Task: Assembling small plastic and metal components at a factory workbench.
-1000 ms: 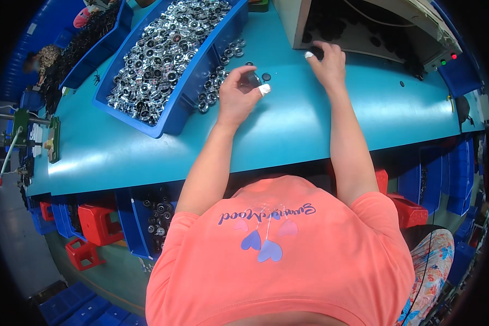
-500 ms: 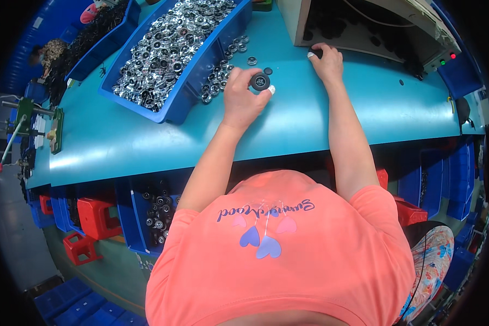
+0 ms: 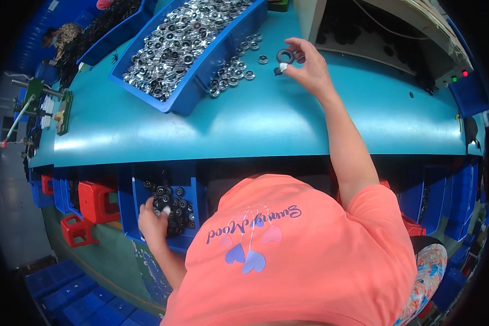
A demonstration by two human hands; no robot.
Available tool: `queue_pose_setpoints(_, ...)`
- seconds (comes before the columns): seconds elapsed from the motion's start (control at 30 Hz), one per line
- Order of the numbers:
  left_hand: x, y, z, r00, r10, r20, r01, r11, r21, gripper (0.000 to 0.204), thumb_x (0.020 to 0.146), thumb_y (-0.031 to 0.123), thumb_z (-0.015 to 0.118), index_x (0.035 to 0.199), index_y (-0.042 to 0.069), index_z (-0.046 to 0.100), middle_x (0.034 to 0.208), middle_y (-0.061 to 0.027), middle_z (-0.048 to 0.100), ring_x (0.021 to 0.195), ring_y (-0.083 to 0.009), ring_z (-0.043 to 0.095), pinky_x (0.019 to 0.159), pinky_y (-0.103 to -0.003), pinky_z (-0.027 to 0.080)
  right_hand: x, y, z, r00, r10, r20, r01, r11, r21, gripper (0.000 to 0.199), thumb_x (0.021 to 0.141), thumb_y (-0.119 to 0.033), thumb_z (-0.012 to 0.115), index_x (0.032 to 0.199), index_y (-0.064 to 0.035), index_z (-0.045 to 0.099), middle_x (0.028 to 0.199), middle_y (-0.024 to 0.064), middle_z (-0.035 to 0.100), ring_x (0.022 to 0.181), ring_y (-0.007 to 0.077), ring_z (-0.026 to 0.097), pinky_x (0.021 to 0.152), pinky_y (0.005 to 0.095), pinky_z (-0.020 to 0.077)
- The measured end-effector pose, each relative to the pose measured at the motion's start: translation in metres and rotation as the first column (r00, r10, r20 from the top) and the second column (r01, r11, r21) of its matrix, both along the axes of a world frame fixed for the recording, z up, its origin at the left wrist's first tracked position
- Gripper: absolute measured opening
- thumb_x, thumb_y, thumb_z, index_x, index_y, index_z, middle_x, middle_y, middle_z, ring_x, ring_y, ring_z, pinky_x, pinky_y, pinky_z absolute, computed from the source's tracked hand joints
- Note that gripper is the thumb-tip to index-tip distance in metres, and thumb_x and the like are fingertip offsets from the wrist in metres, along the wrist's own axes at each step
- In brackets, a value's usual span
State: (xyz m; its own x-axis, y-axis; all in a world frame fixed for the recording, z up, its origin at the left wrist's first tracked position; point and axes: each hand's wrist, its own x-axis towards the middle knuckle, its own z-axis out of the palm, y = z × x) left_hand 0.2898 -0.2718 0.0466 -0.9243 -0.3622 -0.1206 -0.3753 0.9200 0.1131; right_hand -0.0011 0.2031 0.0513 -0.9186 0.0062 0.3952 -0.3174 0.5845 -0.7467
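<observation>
Evidently, right hand [image 3: 312,71] pinches a thick, open-centred black ring [image 3: 279,56]; left hand [image 3: 152,223], hold unclear.

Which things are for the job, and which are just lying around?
Probably the job:
black round ring in the right hand
black round wheels by the left hand
shiny silver round pieces

Probably just around:
red plastic stools
green metal lever tool

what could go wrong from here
The ring may slip, since the right hand holds it only between thumb and fingers. That hand could also knock the loose hubs on the table. The left hand, at the wheels, might tip one out of the lower bin.
</observation>
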Motion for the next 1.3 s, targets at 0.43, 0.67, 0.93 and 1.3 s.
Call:
queue_pose_setpoints(0.43, -0.251, 0.252, 0.002, 0.962, -0.015, -0.273, 0.25, -0.349, 0.903, 0.049, 0.102, 0.011, 0.056, 0.148, 0.001, 0.043, 0.122, -0.013, 0.065, 0.098, -0.0198, 0.067, 0.084, -0.034, 0.057, 0.016, -0.039, 0.0, 0.895, 0.444, -0.034, -0.43, 0.843, -0.322, 0.077, 0.074, -0.015, 0.082, 0.143, -0.0093, 0.05, 0.121, 0.0087, 0.067, 0.105, 0.0197, 0.066, 0.09, 0.0336, 0.0548)
queue_pose_setpoints(0.67, -0.272, 0.247, -0.028, 0.959, -0.03, -0.282, 0.25, -0.377, 0.892, 0.056, 0.095, -0.003, 0.061, 0.148, 0.001, 0.043, 0.127, -0.0148, 0.06, 0.104, -0.0228, 0.067, 0.093, -0.037, 0.058, -0.035, -0.009, -0.016, 0.918, 0.276, 0.283, -0.242, 0.959, -0.15, 0.05, 0.084, -0.013, 0.067, 0.134, -0.0096, 0.063, 0.133, 0.0093, 0.062, 0.112, 0.0215, 0.063, 0.096, 0.0364, 0.0523)
queue_pose_setpoints(0.93, -0.272, 0.248, -0.032, 0.916, -0.018, -0.401, 0.381, -0.273, 0.883, 0.063, 0.087, -0.007, 0.068, 0.146, 0.0, 0.046, 0.113, -0.01, 0.061, 0.098, -0.0232, 0.069, 0.089, -0.036, 0.06, -0.069, -0.03, -0.047, 0.99, 0.095, 0.103, -0.132, 0.871, 0.473, 0.042, 0.086, -0.027, 0.07, 0.127, -0.0183, 0.07, 0.128, 0.0124, 0.063, 0.12, 0.0326, 0.056, 0.104, 0.0439, 0.0465)
queue_pose_setpoints(1.3, -0.275, 0.233, -0.033, 0.965, -0.006, -0.261, 0.228, -0.467, 0.854, 0.044, 0.108, 0.037, 0.043, 0.129, 0.0, 0.052, 0.1, -0.0175, 0.066, 0.08, -0.0243, 0.068, 0.066, -0.034, 0.057, -0.033, -0.042, -0.022, 0.98, 0.082, 0.18, -0.097, 0.992, 0.08, 0.036, 0.08, -0.018, 0.076, 0.114, -0.0093, 0.074, 0.104, 0.0101, 0.069, 0.086, 0.0221, 0.069, 0.082, 0.0361, 0.0558)
